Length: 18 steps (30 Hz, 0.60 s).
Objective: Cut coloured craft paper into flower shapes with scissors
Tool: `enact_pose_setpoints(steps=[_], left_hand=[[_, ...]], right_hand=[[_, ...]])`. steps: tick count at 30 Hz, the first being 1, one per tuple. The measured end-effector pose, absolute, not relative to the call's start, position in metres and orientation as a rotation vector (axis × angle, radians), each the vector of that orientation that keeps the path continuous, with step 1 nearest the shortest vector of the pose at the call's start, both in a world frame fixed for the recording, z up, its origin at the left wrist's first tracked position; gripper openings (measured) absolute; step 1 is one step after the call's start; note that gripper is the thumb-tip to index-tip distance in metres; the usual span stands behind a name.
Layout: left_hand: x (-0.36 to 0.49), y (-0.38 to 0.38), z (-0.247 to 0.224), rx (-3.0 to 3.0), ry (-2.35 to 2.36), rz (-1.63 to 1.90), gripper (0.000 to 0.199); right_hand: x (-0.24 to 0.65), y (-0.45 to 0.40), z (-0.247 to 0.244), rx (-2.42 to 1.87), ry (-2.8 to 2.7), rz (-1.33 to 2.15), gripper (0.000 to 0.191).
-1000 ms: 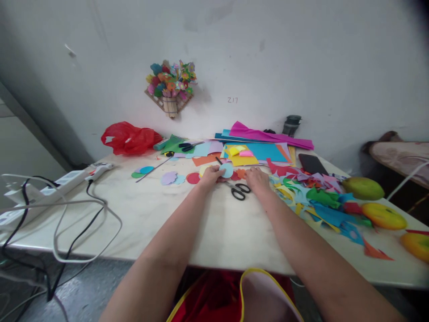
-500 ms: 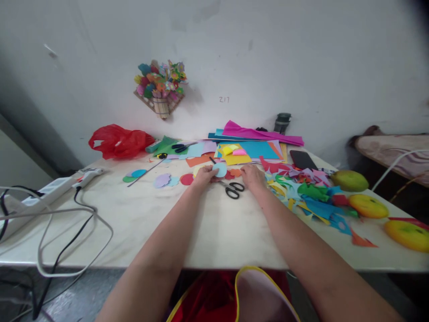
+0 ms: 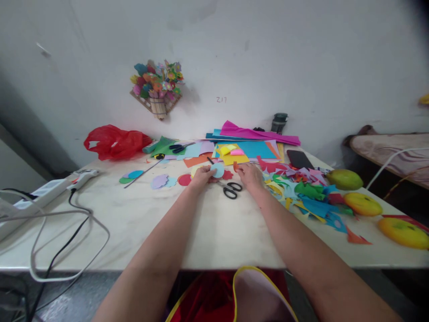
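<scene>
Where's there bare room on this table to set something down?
The table looks bare between the cables and left arm, and between both arms, this side of the nearer scissors. It's crowded right of the right hand, with paper scraps and fruit, and along the wall, with paper sheets and a red bag.

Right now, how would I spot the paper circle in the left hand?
Find the white table, then the left hand near its middle. That hand grips the pale blue disc; its colour sets it apart from the red paper beside it.
</scene>
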State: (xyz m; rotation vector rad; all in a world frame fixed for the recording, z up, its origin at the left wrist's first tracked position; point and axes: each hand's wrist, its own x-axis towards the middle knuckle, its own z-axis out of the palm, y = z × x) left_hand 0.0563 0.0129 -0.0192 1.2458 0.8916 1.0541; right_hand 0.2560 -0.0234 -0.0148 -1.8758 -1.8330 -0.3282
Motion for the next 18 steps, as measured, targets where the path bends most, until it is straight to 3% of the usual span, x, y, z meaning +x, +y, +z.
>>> enact_pose_setpoints(steps=[9, 15, 18], left_hand=[[0.056, 0.005, -0.013, 1.306, 0.832, 0.946, 0.035], [0.058, 0.006, -0.014, 1.224, 0.827, 0.962, 0.027], [0.059, 0.005, -0.013, 1.188, 0.796, 0.987, 0.033]], right_hand=[[0.233, -0.036, -0.006, -1.425, -2.037, -0.439, 0.026], [0.227, -0.041, -0.004, -1.395, -2.169, -0.473, 0.022], [0.226, -0.04, -0.004, -1.395, -2.184, -0.493, 0.023]])
